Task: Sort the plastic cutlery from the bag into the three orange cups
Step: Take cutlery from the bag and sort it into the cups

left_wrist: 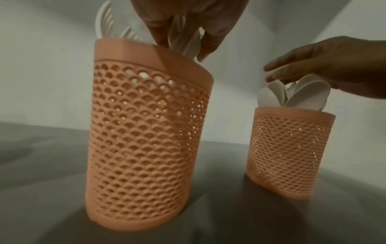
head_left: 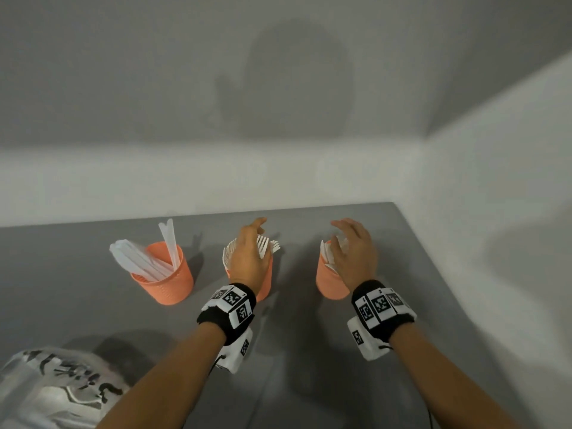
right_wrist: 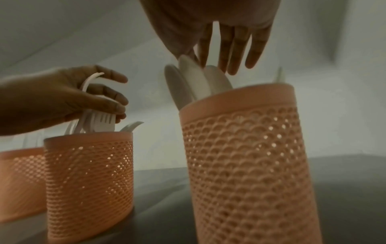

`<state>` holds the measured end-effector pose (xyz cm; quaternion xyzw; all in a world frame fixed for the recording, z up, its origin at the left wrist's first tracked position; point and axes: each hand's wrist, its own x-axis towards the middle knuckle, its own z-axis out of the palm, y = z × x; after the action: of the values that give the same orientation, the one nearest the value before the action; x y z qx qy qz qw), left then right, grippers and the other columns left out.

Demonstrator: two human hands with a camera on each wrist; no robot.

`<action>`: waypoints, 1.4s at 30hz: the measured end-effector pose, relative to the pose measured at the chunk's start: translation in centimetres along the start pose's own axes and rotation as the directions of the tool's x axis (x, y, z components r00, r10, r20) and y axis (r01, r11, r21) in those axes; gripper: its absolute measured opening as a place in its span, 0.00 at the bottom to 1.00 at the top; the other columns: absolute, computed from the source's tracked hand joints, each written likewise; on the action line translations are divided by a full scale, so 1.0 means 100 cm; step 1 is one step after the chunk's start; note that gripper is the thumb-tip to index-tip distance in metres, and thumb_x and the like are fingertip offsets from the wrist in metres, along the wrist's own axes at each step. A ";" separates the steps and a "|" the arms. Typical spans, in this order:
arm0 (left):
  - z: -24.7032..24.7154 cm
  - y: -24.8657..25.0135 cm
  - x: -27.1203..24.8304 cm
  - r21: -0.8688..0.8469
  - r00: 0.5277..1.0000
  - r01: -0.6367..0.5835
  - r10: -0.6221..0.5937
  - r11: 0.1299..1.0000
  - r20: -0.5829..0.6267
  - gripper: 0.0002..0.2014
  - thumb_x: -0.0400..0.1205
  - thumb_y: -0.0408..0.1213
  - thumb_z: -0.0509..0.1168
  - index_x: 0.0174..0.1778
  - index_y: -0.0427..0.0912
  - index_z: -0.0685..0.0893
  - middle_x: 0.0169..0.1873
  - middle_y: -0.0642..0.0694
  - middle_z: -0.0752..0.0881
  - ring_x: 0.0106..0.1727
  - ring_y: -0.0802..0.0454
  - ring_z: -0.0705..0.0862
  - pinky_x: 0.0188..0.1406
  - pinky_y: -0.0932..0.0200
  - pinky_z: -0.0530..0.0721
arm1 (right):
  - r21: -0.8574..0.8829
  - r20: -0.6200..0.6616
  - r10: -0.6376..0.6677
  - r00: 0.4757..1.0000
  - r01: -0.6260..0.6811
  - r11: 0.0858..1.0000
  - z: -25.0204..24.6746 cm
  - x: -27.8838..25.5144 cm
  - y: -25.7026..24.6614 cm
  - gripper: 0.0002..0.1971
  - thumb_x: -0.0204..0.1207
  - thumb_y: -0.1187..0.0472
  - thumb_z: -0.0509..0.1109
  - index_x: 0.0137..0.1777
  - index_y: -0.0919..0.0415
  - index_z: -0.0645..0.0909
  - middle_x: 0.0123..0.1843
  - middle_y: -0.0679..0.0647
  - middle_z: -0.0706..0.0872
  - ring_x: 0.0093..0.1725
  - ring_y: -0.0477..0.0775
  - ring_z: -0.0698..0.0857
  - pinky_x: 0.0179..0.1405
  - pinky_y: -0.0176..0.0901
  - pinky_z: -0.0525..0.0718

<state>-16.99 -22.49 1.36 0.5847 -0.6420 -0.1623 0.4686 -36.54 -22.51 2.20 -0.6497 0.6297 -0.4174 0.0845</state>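
Head view: three perforated orange plastic cups in a row near the grey worktop's [head_left: 309, 351] far edge. Left cup [head_left: 167, 283] holds white plastic knives [head_left: 139, 261], long axes leaning left. Left hand [head_left: 247, 255] sits over the middle cup [head_left: 266, 283], right hand [head_left: 353, 252] over the right cup [head_left: 329, 283]. Crumpled clear plastic bag [head_left: 58, 388] at the near left corner; contents unclear.

Left wrist view: left-hand fingers [left_wrist: 158, 31] curl around white plastic forks [left_wrist: 183, 38], handles down inside the middle cup, tines up.

Right wrist view: right-hand fingers [right_wrist: 234, 49] straight, tips touching white plastic spoons [right_wrist: 196, 79], gripping nothing. Spoons stand near upright directly below the hand, bowls above the rim. Likely just settling each bundle; sort looks nearly done.
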 end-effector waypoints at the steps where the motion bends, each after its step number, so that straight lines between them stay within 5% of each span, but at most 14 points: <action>1: -0.001 -0.001 0.001 0.033 0.999 -0.031 0.031 0.999 0.012 0.23 0.78 0.28 0.64 0.70 0.43 0.73 0.56 0.42 0.81 0.51 0.48 0.81 0.51 0.64 0.72 | -0.100 0.074 -0.047 0.996 0.054 0.994 0.001 0.002 0.000 0.23 0.77 0.52 0.53 0.63 0.60 0.82 0.66 0.59 0.81 0.66 0.61 0.79 0.66 0.51 0.74; 4: -0.007 -0.002 0.006 0.159 0.991 -0.119 0.108 0.980 0.073 0.20 0.77 0.34 0.58 0.66 0.48 0.73 0.57 0.40 0.81 0.45 0.39 0.85 0.42 0.48 0.85 | -0.276 0.320 -0.076 0.944 0.169 0.946 0.001 0.005 -0.002 0.37 0.75 0.44 0.35 0.65 0.61 0.80 0.72 0.60 0.78 0.75 0.59 0.71 0.75 0.50 0.62; 6: -0.012 -0.004 0.008 0.292 0.973 -0.217 0.182 0.931 0.145 0.16 0.75 0.37 0.55 0.53 0.40 0.83 0.50 0.38 0.84 0.41 0.36 0.86 0.41 0.43 0.87 | -0.331 0.389 -0.023 0.921 0.163 0.929 0.000 0.003 0.000 0.42 0.71 0.40 0.29 0.64 0.59 0.80 0.75 0.58 0.75 0.78 0.56 0.67 0.76 0.47 0.57; 9: -0.014 -0.006 0.009 0.606 0.941 -0.315 0.158 0.730 0.300 0.21 0.78 0.45 0.51 0.40 0.39 0.87 0.43 0.43 0.87 0.51 0.41 0.85 0.60 0.33 0.78 | -0.346 0.411 0.033 0.911 0.123 0.930 -0.002 0.003 0.005 0.46 0.67 0.37 0.28 0.71 0.60 0.74 0.80 0.58 0.67 0.81 0.54 0.62 0.78 0.47 0.55; 11: -0.015 -0.003 0.004 0.644 0.930 -0.291 0.052 0.708 0.363 0.31 0.80 0.53 0.41 0.53 0.37 0.85 0.54 0.41 0.86 0.64 0.43 0.81 0.73 0.32 0.62 | -0.348 0.447 0.071 0.891 0.100 0.932 -0.004 0.003 0.005 0.48 0.66 0.34 0.28 0.77 0.60 0.67 0.82 0.59 0.63 0.82 0.55 0.58 0.80 0.49 0.52; 14: -0.020 0.005 0.002 0.650 0.908 -0.218 -0.093 0.728 0.408 0.47 0.73 0.64 0.26 0.80 0.36 0.57 0.80 0.38 0.62 0.82 0.44 0.56 0.78 0.39 0.34 | -0.387 0.400 0.065 0.914 0.105 0.916 -0.005 0.002 -0.008 0.44 0.70 0.34 0.32 0.80 0.57 0.61 0.83 0.62 0.56 0.83 0.59 0.52 0.80 0.57 0.46; 16: -0.030 0.011 0.002 0.587 0.933 -0.157 -0.075 0.794 0.351 0.45 0.73 0.66 0.28 0.82 0.39 0.44 0.83 0.40 0.51 0.84 0.46 0.45 0.78 0.42 0.33 | -0.293 0.251 -0.090 0.964 0.165 0.942 0.000 -0.001 -0.025 0.37 0.76 0.38 0.40 0.77 0.58 0.67 0.81 0.65 0.62 0.82 0.63 0.58 0.79 0.61 0.52; 19: -0.065 0.023 -0.004 0.401 0.963 -0.062 -0.050 0.914 0.264 0.42 0.77 0.64 0.36 0.82 0.39 0.41 0.83 0.41 0.48 0.84 0.47 0.43 0.80 0.50 0.37 | 0.016 0.050 -0.322 0.945 0.322 0.947 0.014 -0.005 -0.067 0.23 0.80 0.51 0.54 0.65 0.63 0.79 0.68 0.64 0.79 0.69 0.62 0.76 0.71 0.54 0.71; 23: -0.132 0.019 -0.020 0.163 0.995 0.077 -0.087 0.984 0.054 0.37 0.81 0.55 0.48 0.81 0.36 0.51 0.81 0.37 0.59 0.82 0.44 0.56 0.81 0.53 0.53 | 0.453 0.149 -0.345 0.926 0.246 0.857 0.044 -0.032 -0.150 0.13 0.77 0.61 0.61 0.51 0.63 0.86 0.47 0.54 0.89 0.46 0.44 0.85 0.51 0.42 0.83; 27: -0.206 -0.009 -0.052 0.139 0.974 0.167 -0.141 0.976 -0.179 0.20 0.84 0.37 0.57 0.71 0.33 0.70 0.68 0.36 0.76 0.69 0.43 0.74 0.63 0.66 0.67 | 0.609 0.455 -0.433 0.778 0.083 0.789 0.084 -0.092 -0.222 0.12 0.75 0.61 0.62 0.51 0.63 0.85 0.37 0.57 0.88 0.35 0.57 0.86 0.41 0.47 0.84; 30: -0.249 -0.043 -0.081 0.233 0.933 0.299 -0.233 0.925 -0.275 0.09 0.78 0.25 0.59 0.53 0.33 0.80 0.56 0.36 0.80 0.59 0.41 0.77 0.52 0.66 0.67 | 0.543 0.665 -0.490 0.563 0.085 0.835 0.112 -0.141 -0.259 0.08 0.75 0.68 0.65 0.47 0.68 0.85 0.28 0.54 0.83 0.27 0.46 0.80 0.32 0.36 0.76; 34: -0.276 -0.094 -0.120 0.387 0.844 0.537 -0.467 0.750 -0.264 0.07 0.78 0.31 0.63 0.44 0.33 0.86 0.59 0.33 0.80 0.63 0.35 0.77 0.65 0.49 0.72 | 0.362 0.852 -0.381 0.358 0.121 0.924 0.150 -0.189 -0.276 0.12 0.78 0.68 0.63 0.57 0.69 0.83 0.53 0.65 0.88 0.53 0.60 0.86 0.55 0.45 0.81; 38: -0.288 -0.126 -0.153 0.413 0.707 0.684 -0.686 0.602 -0.171 0.11 0.78 0.31 0.63 0.54 0.40 0.86 0.73 0.35 0.69 0.73 0.37 0.70 0.74 0.48 0.67 | 0.127 0.876 -0.279 0.394 0.370 0.920 0.168 -0.197 -0.275 0.07 0.76 0.64 0.65 0.38 0.65 0.78 0.51 0.65 0.83 0.58 0.67 0.83 0.50 0.47 0.77; 42: -0.295 -0.135 -0.163 0.370 0.682 0.684 -0.732 0.629 -0.015 0.19 0.77 0.22 0.59 0.61 0.40 0.82 0.69 0.37 0.76 0.66 0.39 0.78 0.63 0.54 0.75 | -0.044 0.892 -0.171 0.418 0.456 0.889 0.179 -0.191 -0.271 0.33 0.68 0.45 0.75 0.66 0.68 0.76 0.72 0.65 0.74 0.72 0.65 0.72 0.72 0.54 0.71</action>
<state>12.45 -1.28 -0.60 0.8499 -0.4084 -0.2573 0.2113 -1.95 -7.72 -0.30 -0.8811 0.4162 0.0550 0.2178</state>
